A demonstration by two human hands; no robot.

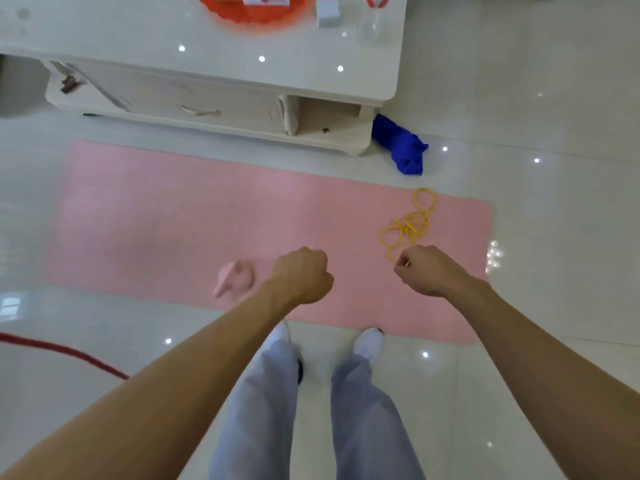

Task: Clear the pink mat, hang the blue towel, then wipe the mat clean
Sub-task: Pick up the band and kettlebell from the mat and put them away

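Note:
A pink mat (173,216) lies on the tiled floor in front of my feet. On its right part lies a tangled yellow cord (412,223). Its near end runs to my right hand (429,271), whose curled fingers pinch a small yellow piece of it. A small pink object (235,277) sits on the mat near its front edge. My left hand (301,275) hovers just right of it as a fist, with nothing visible in it. A crumpled blue towel (401,145) lies on the floor beyond the mat, against the table's right corner.
A low white coffee table (207,64) stands behind the mat, carrying an orange tray (249,12), a small white box (327,12) and a clear bottle (372,15). A red cord (62,351) crosses the floor at left. My white shoes (369,342) touch the mat's front edge.

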